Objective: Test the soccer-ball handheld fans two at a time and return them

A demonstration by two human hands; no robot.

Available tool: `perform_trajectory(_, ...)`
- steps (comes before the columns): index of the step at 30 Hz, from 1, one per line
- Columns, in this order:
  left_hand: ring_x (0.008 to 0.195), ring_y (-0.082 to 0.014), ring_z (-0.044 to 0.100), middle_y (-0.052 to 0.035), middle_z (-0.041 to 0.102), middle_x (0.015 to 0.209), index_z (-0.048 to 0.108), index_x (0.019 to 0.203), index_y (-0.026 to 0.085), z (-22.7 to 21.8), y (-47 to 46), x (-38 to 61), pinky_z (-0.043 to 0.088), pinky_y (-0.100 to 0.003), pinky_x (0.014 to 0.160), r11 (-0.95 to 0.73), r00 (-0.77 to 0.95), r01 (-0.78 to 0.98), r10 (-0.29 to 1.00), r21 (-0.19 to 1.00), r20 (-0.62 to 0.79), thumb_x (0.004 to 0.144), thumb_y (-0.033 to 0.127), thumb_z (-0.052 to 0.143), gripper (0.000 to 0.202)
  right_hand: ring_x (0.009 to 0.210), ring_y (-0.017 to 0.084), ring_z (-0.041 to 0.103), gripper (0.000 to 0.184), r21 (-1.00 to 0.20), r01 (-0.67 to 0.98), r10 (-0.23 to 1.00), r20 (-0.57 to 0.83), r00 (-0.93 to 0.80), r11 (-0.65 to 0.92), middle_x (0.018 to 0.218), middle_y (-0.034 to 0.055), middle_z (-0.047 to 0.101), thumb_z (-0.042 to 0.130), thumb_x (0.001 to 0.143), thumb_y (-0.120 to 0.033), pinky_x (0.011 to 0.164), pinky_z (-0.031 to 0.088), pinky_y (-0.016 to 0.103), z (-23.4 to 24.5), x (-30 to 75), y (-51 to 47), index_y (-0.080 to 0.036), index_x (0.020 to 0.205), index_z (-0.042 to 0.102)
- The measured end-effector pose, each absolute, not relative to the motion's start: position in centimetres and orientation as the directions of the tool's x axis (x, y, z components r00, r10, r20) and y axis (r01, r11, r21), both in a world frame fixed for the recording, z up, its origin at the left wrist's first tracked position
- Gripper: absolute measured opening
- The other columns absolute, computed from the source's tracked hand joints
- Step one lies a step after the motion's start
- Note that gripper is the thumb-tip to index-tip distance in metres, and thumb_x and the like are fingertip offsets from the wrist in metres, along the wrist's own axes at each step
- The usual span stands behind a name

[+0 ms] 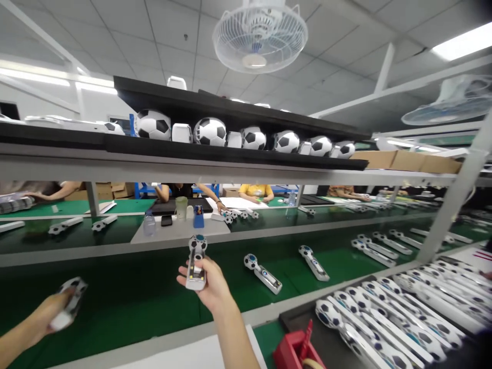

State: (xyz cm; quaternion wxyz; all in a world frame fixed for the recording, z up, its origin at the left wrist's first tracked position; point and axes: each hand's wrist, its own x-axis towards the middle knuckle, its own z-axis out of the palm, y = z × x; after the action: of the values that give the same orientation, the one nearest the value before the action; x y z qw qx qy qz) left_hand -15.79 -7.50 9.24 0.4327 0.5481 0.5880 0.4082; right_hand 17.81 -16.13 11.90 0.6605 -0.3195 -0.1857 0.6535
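My right hand (215,282) holds up a white football-headed handheld device (197,274), thumb across its front. Its ball end points away from me, and a dark recess with small yellow spots shows in the handle. At the lower left, my left hand (49,312) is closed around a second football-headed device (73,300), tilted and blurred by motion. Both hands are above the green conveyor belt (154,307). Two more such devices, one nearer (265,277) and one farther right (315,264), lie on the belt to the right of my right hand.
A black tray (295,320) at the lower right carries rows of similar devices, beside a red box (292,351) with a red pen. Overhead, a shelf (230,171) holds several football-patterned balls. Several people sit across the belt. A ceiling fan (259,38) hangs above.
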Motion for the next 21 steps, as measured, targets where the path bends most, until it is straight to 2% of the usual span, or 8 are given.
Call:
perform_trajectory(2,0.06,-0.0201,0.065,-0.0032,0.07,0.069,0.054,0.081,0.02,10.9,-7.9,-13.5,0.055,-0.036,0.063,0.121,0.002,0.083,0.993,0.989,-0.121,0.083,0.027,0.057,0.008,0.085,0.022,0.069,0.015,-0.68,-0.733,0.991,-0.1,0.093,0.0,0.098,0.0065,0.066,0.056,0.097,-0.017,0.066,0.06,0.035,12.7,18.7,-17.2,-0.013,0.11,0.059)
perform_trajectory(4,0.071,-0.0166,0.067,-0.0078,0.074,0.092,0.059,0.098,0.015,12.7,-9.3,-11.2,0.055,-0.027,0.064,0.156,0.062,-0.089,0.987,0.984,-0.151,0.084,0.019,0.058,0.015,0.082,0.023,0.069,0.021,-0.677,-0.733,0.995,-0.025,0.098,0.055,0.099,0.0086,0.067,0.053,0.091,-0.01,0.056,0.057,0.031,13.6,19.4,-18.1,-0.012,0.11,0.059)
perform_trajectory(7,0.088,-0.0217,0.07,-0.0162,0.069,0.115,0.054,0.121,0.01,15.2,-13.4,-7.9,0.059,-0.03,0.066,0.202,0.184,-0.285,0.971,0.937,-0.153,0.082,0.015,0.064,0.04,0.078,0.024,0.068,0.033,-0.644,-0.757,0.994,0.077,0.079,0.111,0.102,0.012,0.069,0.053,0.077,-0.005,0.048,0.052,0.03,14.7,20.1,-19.3,-0.01,0.108,0.063)
perform_trajectory(9,0.075,-0.0191,0.068,-0.0159,0.07,0.108,0.053,0.125,0.008,16.3,-16.6,-6.0,0.057,-0.03,0.062,0.272,0.326,-0.382,0.934,0.883,-0.147,0.078,0.014,0.07,0.05,0.076,0.023,0.067,0.035,-0.615,-0.779,0.991,0.124,0.053,0.119,0.104,0.0127,0.071,0.056,0.073,-0.006,0.048,0.052,0.029,15.3,20.3,-20.0,-0.011,0.107,0.065)
perform_trajectory(11,0.061,-0.0137,0.061,-0.0101,0.069,0.092,0.056,0.125,0.009,16.7,-19.4,-4.5,0.053,-0.027,0.058,0.334,0.47,-0.431,0.876,0.838,-0.108,0.075,0.018,0.076,0.054,0.076,0.021,0.068,0.036,-0.589,-0.801,0.988,0.153,0.018,0.106,0.107,0.0127,0.072,0.06,0.072,-0.009,0.049,0.053,0.028,15.7,20.4,-20.7,-0.012,0.108,0.067)
perform_trajectory(13,0.057,-0.0111,0.058,-0.0058,0.067,0.084,0.059,0.122,0.012,16.3,-21.3,-3.6,0.048,-0.024,0.056,0.357,0.559,-0.47,0.828,0.807,-0.041,0.073,0.023,0.079,0.054,0.078,0.021,0.07,0.039,-0.573,-0.817,0.985,0.168,-0.028,0.074,0.111,0.0123,0.073,0.064,0.072,-0.012,0.051,0.055,0.027,16.1,20.5,-21.2,-0.012,0.111,0.068)
perform_trajectory(18,0.055,-0.0076,0.056,-0.0025,0.063,0.083,0.064,0.114,0.019,14.7,-22.7,-3.2,0.044,-0.02,0.053,0.385,0.626,-0.598,0.772,0.703,0.109,0.074,0.029,0.08,0.044,0.079,0.02,0.073,0.04,-0.561,-0.827,0.966,0.194,-0.172,-0.035,0.109,0.0106,0.075,0.067,0.07,-0.015,0.054,0.06,0.026,16.2,19.9,-22.6,-0.012,0.11,0.071)
perform_trajectory(21,0.053,-0.0057,0.058,-0.0011,0.066,0.083,0.061,0.117,0.021,14.4,-22.7,-3.7,0.046,-0.016,0.049,0.465,0.642,-0.674,0.753,0.574,0.145,0.079,0.021,0.075,0.04,0.08,0.02,0.074,0.04,-0.567,-0.819,0.938,0.229,-0.26,-0.088,0.101,0.011,0.077,0.065,0.073,-0.017,0.058,0.061,0.026,15.7,19.1,-23.2,-0.01,0.112,0.071)
